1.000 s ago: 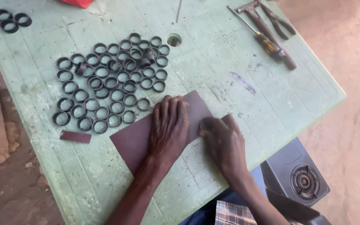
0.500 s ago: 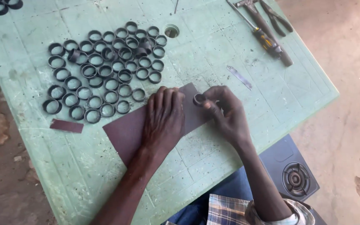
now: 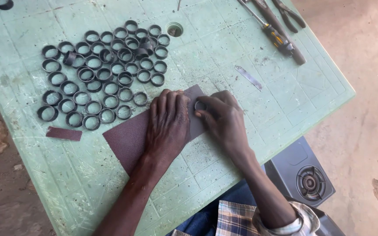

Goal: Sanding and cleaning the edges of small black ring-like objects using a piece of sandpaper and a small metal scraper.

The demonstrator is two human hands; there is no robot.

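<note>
A brown sheet of sandpaper (image 3: 127, 137) lies on the pale green plastic table (image 3: 224, 57). My left hand (image 3: 168, 124) rests flat on it, palm down, fingers together. My right hand (image 3: 224, 118) sits at the sheet's right end and pinches a small dark ring (image 3: 200, 105) against the paper with its fingertips. Several more dark rings (image 3: 103, 74) lie spread in rows on the table just beyond the sheet, up and to the left.
A torn strip of sandpaper (image 3: 64, 133) lies left of the sheet. A screwdriver (image 3: 276, 37) and pliers (image 3: 289, 13) are at the far right corner, a thin metal strip (image 3: 249, 78) nearer. A small stove (image 3: 305, 179) stands on the floor below the table's edge.
My right hand slid with the ring from the sheet's near right edge up toward its far end. My left hand stayed flat on the sandpaper.
</note>
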